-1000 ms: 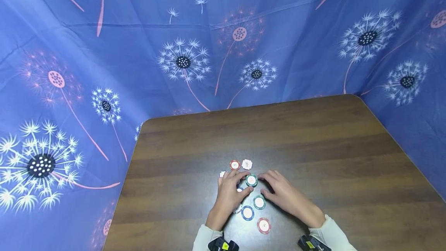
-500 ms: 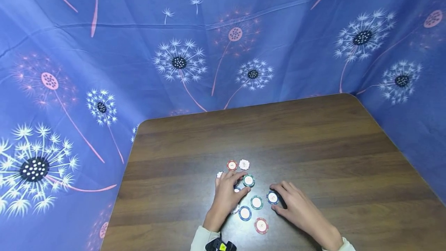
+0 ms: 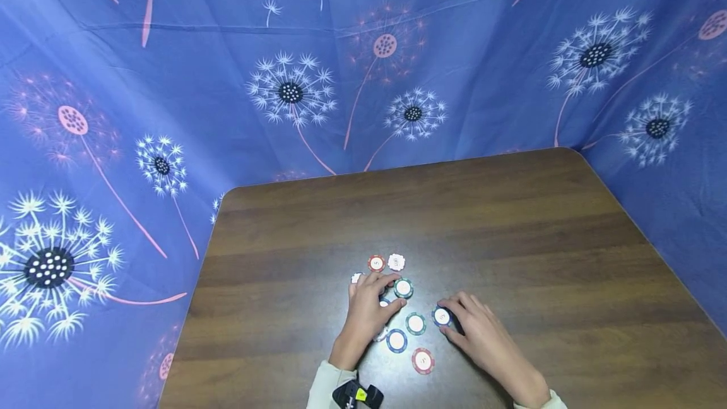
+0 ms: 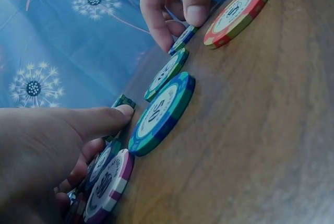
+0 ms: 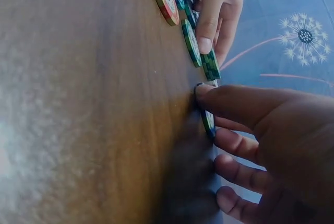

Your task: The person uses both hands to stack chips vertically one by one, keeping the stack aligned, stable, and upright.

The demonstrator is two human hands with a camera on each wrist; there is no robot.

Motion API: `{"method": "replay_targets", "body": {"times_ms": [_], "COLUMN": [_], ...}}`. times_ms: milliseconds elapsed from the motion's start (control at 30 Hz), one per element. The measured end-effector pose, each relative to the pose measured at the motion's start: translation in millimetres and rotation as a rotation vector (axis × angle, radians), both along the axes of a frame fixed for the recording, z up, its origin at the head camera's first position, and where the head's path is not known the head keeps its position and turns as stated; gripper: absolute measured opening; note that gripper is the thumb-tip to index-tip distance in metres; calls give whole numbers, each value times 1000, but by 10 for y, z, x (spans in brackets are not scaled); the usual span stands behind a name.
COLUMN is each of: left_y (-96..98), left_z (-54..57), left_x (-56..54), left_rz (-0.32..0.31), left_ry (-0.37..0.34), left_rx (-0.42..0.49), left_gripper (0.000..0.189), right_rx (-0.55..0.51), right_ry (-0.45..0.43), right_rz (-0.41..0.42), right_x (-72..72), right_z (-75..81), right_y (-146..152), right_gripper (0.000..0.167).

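My left hand (image 3: 365, 311) holds a small stack of green poker chips (image 3: 403, 288) between thumb and index finger. The right wrist view shows that stack (image 5: 210, 66) edge-on, with the left thumb against it. To the right, my right hand (image 3: 483, 339) pinches a blue poker chip (image 3: 441, 316) by its rim at the tabletop. Between the hands lie a single green chip (image 3: 416, 324), a blue chip (image 3: 397, 341) and a red chip (image 3: 423, 361). More chips sit partly hidden under my left hand, among them a purple-and-white one (image 4: 109, 187).
Beyond the left hand, a red chip (image 3: 377, 263) and a white chip (image 3: 396, 262) lie flat, with another white chip (image 3: 356, 278) at its knuckles. The wooden table (image 3: 539, 226) reaches back to a blue dandelion-print cloth (image 3: 488, 81).
My right hand has drawn away from the green stack, rightward and closer to me, and a blue chip now shows between its fingers. The left hand stays at the stack.
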State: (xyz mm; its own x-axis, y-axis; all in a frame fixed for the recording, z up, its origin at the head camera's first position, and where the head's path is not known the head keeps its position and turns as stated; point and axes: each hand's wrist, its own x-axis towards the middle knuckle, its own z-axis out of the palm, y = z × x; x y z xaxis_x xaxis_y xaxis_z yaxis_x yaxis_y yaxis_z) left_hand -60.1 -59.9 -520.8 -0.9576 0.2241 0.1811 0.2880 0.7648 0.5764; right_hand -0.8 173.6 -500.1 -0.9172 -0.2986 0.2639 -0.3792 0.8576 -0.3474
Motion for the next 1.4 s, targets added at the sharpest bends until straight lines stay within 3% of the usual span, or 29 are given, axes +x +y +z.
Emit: {"method": "replay_targets", "body": {"times_ms": [200,467,733,1167,1400], "left_y": [-17,-18,0,1,-14], "left_z": [22,4,19,38,46], "left_x": [-28,-10,-10,-18,-2], "left_rz": [-3,0,5,-4,-4], "left_ry": [3,-9,-29,20,19], "left_rx": [-13,0,-18,-40,-44], "left_gripper": [48,48,48,48,48], "right_rx": [21,-7,-28,26,18], "right_ry": [14,98,71,32,29], "right_rz": [0,10,12,66,104], "right_x": [-21,-3,-12,-205,-350], "right_z": [-2,-51,2,215,253], "right_y": [-19,0,-27,-133,-272], "right_gripper": [37,37,35,34,36]}}
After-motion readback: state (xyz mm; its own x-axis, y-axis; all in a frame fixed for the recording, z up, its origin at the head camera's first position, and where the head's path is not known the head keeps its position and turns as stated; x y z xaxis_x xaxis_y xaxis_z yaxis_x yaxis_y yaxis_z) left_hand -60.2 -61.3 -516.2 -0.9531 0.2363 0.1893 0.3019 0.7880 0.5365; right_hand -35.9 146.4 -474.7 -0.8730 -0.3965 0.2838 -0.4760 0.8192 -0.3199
